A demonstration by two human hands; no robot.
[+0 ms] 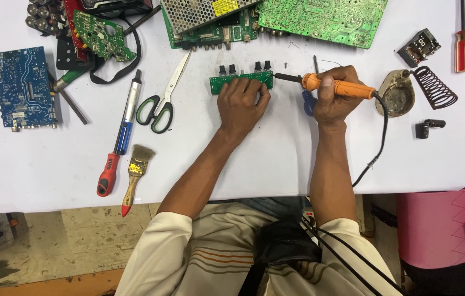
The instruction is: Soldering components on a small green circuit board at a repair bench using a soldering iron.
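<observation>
My left hand (pixel 242 103) rests on a small green circuit board (pixel 227 83) with several black knobs along its far edge, pressing it to the white table (pixel 276 159). My right hand (pixel 335 93) grips an orange-handled soldering iron (pixel 347 87), its dark tip pointing left at the board's right end. A blue-handled tool (pixel 308 103) is also tucked under that hand, its thin shaft sticking up behind the iron.
Left of the board lie green-handled scissors (pixel 158 107), a desoldering pump (pixel 128 112), a red screwdriver (pixel 107 174) and a brush (pixel 135 175). A blue circuit board (pixel 23 87) sits far left, large green boards (pixel 320 19) at the back. A soldering stand with coil (pixel 416 90) is right.
</observation>
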